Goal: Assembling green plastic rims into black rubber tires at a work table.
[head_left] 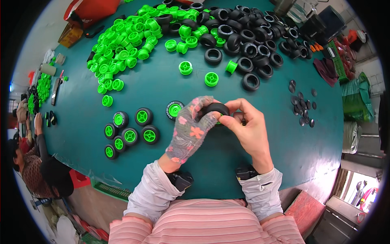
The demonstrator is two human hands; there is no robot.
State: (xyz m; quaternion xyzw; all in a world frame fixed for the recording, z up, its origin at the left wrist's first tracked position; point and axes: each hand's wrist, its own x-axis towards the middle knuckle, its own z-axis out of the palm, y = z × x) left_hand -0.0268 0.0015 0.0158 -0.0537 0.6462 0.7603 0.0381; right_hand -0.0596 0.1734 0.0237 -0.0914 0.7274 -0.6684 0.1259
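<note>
Black and round, a tire [217, 107] is held by the left hand [191, 127] (in a flowery glove [185, 140]) and pinched by the right hand [250, 128] over a table [296, 150].

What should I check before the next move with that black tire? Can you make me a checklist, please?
1. Black tire held between left grip and right grip: ok.
2. Green piece fully seated in it: cannot tell; only a little green shows.
3. Loose green rims on the table: ok, piled at the back left.
4. Spare tires on the table: ok, heaped at the back right.
5. All other tire-covered wheels together: not ok; seven cluster at left, one wheel sits apart beside the left grip.
</note>
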